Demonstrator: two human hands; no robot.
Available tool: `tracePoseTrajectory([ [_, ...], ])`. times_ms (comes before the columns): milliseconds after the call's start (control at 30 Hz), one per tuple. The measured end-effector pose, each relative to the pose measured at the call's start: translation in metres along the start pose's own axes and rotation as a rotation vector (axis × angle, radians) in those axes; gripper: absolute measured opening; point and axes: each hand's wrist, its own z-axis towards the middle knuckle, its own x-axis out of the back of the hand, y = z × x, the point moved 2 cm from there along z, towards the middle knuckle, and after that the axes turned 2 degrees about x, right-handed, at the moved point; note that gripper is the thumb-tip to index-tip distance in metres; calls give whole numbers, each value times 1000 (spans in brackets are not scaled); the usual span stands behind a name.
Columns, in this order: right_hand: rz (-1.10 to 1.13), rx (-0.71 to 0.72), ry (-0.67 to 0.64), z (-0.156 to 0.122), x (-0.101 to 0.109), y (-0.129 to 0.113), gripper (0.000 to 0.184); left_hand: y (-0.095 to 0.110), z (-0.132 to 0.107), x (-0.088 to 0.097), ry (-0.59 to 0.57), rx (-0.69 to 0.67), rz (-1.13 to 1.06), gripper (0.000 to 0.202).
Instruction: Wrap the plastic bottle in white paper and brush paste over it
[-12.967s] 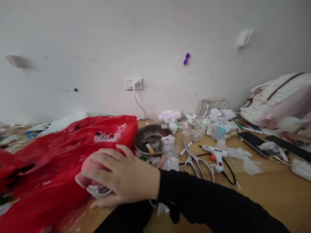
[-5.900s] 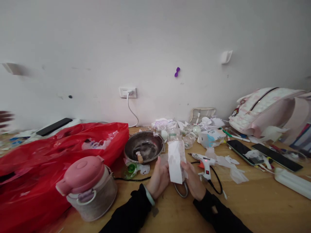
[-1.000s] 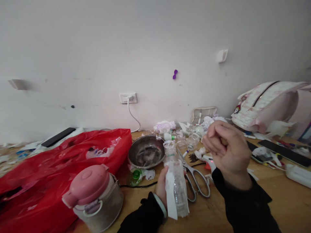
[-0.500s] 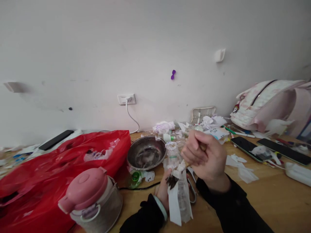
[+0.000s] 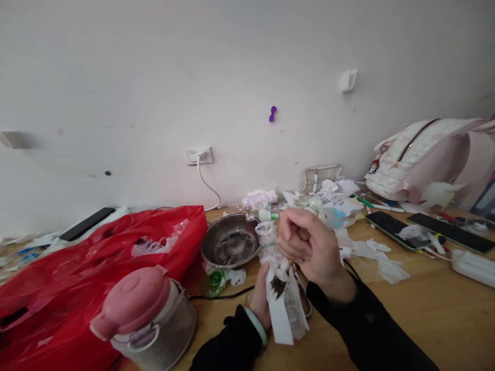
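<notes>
My left hand (image 5: 260, 298), a pale band at its wrist, is wrapped round a clear ribbed plastic bottle (image 5: 297, 314). Pieces of white paper (image 5: 281, 322) cover part of the bottle and hang along its near side. Above it my right hand (image 5: 311, 247) is closed in a fist round a brush, whose handle is mostly hidden by the fingers. The brush's dark bristles (image 5: 277, 286) touch or lie just over the paper near my left thumb. Behind the bottle stands a metal bowl (image 5: 231, 242).
A red plastic bag (image 5: 170, 224) and a pink-lidded container (image 5: 143, 314) take up the left side. Paper scraps (image 5: 390, 268), phones (image 5: 450, 232) and a white power bank-like block (image 5: 472, 269) lie right. A backpack (image 5: 421, 159) leans by the wall; a green bottle piece (image 5: 215, 281) is near the bowl.
My right hand has moved a little left and down, and the brush bristles have shifted slightly right along the paper. The camera view has shifted slightly.
</notes>
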Motion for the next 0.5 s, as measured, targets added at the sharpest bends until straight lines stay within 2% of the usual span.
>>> tracePoseTrajectory([
  [100,-98,-12,-4,3,3,6,35,0,1,-1,-46,16,-27,36],
  [200,-153,-31,-4,3,4,4,38,-1,1,0,-34,36,-13,37],
  [433,-215,135,104,-7,7,-30,36,5,-3,0,94,104,-31,43],
  [500,-250,178,144,-9,7,-36,36,7,-4,0,89,103,3,47],
])
